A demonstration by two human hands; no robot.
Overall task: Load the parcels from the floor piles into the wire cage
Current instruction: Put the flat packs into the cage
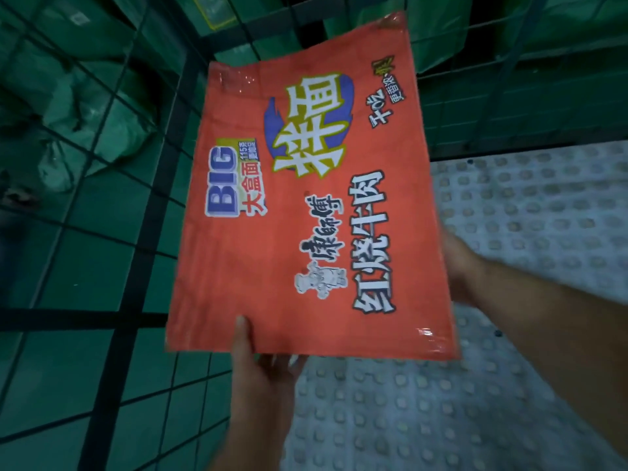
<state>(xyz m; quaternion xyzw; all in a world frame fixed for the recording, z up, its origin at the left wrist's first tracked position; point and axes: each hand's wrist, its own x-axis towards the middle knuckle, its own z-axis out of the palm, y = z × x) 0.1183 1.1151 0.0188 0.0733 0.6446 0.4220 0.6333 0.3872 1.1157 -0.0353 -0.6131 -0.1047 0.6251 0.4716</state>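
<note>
A large flat orange carton point(306, 212) printed with white and blue characters fills the middle of the head view, held in the air over the dark wire cage point(149, 232). My left hand point(261, 365) grips its near edge, thumb on top and fingers underneath. My right hand point(458, 266) holds the carton's right side, with its fingers hidden behind the carton. Part of the carton reaches past the cage's upright post.
Green bagged parcels point(68, 107) lie behind the cage mesh at the left and more green bags point(441, 32) sit at the top. A pale studded floor mat point(509, 334) covers the ground at the right and below.
</note>
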